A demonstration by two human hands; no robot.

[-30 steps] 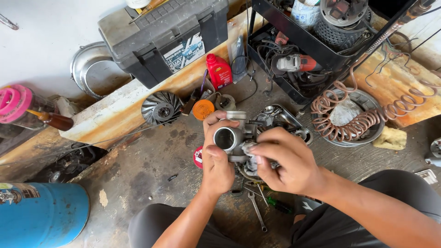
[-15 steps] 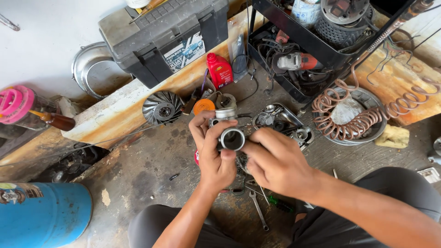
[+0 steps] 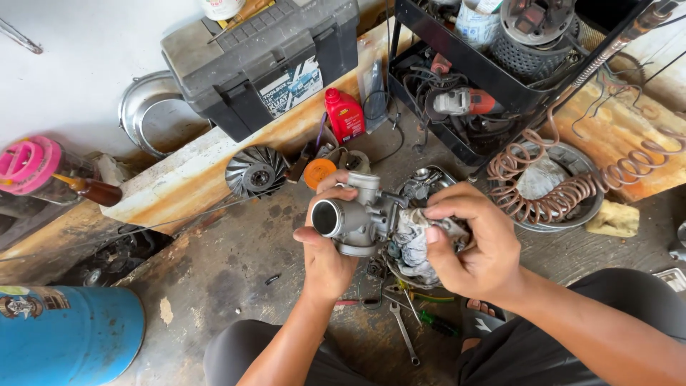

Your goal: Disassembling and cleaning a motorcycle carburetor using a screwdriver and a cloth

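The black wire rack [image 3: 429, 78] at the far right holds a red-and-grey angle grinder [image 3: 466, 102], tangled black cables and round metal parts on its upper shelf. Right of it a shallow round metal pan [image 3: 582, 207] carries a coiled copper-coloured hose [image 3: 564, 187] and a pale crumpled sheet. The grey plastic toolbox [image 3: 264, 50] on the far wooden ledge is shut, so its contents are hidden. A small red plastic bottle [image 3: 344, 114] stands just beside it, and a black finned fan wheel [image 3: 256, 171] leans at the ledge's foot.

The left hand [image 3: 325, 246] is closed around the dull silver metal carburettor body [image 3: 354, 214], held up over the concrete floor [image 3: 214, 264] in the middle of the scene, its round open mouth facing left and towards the viewer. The right hand [image 3: 475, 246] is clenched on a dirty grey-white rag [image 3: 413, 239] pressed against the carburettor's right side. What lies beneath the rag I cannot make out. 2 slim spanners [image 3: 401, 329] and a green-handled tool lie on the floor near the knees, partly covered by the forearms. A blue drum [image 3: 68, 336] is cut off at the near left edge.

Since half a second ago the carburettor has swung so its mouth points more leftward, and the right hand has shifted right with the rag.
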